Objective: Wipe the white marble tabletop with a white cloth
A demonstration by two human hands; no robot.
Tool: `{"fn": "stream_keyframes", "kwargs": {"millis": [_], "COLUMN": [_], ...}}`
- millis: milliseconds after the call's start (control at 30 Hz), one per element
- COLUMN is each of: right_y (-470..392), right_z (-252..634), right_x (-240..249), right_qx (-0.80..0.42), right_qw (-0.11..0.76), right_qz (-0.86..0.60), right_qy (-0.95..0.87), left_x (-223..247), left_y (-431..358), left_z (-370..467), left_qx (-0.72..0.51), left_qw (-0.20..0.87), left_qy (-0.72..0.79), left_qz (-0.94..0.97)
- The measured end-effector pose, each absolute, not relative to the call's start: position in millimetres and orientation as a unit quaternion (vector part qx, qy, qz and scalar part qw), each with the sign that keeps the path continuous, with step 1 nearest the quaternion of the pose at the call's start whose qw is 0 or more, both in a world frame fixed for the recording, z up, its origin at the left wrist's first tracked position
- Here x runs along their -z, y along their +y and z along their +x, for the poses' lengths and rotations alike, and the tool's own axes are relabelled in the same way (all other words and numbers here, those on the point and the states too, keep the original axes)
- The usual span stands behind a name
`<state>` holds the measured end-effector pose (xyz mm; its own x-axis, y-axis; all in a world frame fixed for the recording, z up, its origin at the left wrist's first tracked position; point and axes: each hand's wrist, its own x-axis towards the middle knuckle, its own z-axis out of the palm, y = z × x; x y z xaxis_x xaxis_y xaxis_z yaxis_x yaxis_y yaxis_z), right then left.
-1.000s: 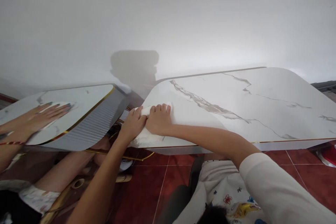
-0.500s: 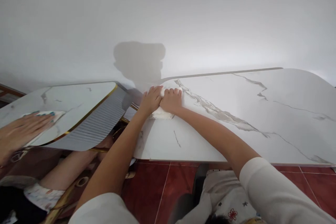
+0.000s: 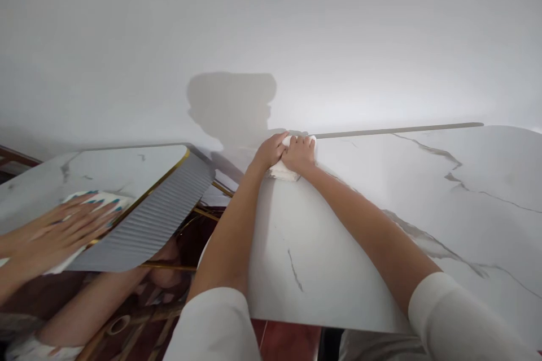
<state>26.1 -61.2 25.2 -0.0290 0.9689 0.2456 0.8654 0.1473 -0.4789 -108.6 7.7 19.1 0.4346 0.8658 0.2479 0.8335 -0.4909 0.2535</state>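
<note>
A folded white cloth (image 3: 284,172) lies on the white marbled tabletop (image 3: 330,259), near its back left corner by the wall. My left hand (image 3: 271,151) presses on the cloth's left side, fingers bent over its edge. Beside it, touching, my right hand (image 3: 300,153) rests on top of the cloth with its fingers curled onto it. Both arms reach forward across the tabletop.
At the left, another person's hands (image 3: 80,225) with blue nails lie on a white cloth on a second marbled top (image 3: 122,166), which has a gold edge and a ribbed grey side (image 3: 156,217). A pale wall (image 3: 359,39) stands behind. A tape roll (image 3: 119,325) sits low at left.
Both my hands and the cloth have moved right relative to the view, staying along the back edge. The view has shifted. The other person's hands have moved right towards the gold edge.
</note>
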Motion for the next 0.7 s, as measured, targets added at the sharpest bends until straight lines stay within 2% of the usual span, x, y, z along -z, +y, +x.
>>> {"fn": "stream_keyframes", "kwargs": {"millis": [267, 533, 700], "right_y": [-52.6, -103.8, -150.2], "right_z": [26.2, 13.8, -1.8], "right_x": [-23.8, -23.1, -30.8], "right_qx": [-0.079, -0.033, -0.03], "right_qw": [0.245, 0.251, 0.171], "right_qz": [-0.648, -0.633, -0.595], "right_qy": [-0.717, -0.732, -0.784], "left_x": [-9.9, -15.9, -9.3], "left_y": [18.1, -38.1, -89.0], "left_z": [-112.1, -127.6, -152.7], "left_qx": [-0.205, -0.17, -0.151], "left_qw": [0.027, -0.024, -0.043], "left_qy": [0.479, 0.451, 0.46], "left_qz": [0.853, 0.876, 0.874]}}
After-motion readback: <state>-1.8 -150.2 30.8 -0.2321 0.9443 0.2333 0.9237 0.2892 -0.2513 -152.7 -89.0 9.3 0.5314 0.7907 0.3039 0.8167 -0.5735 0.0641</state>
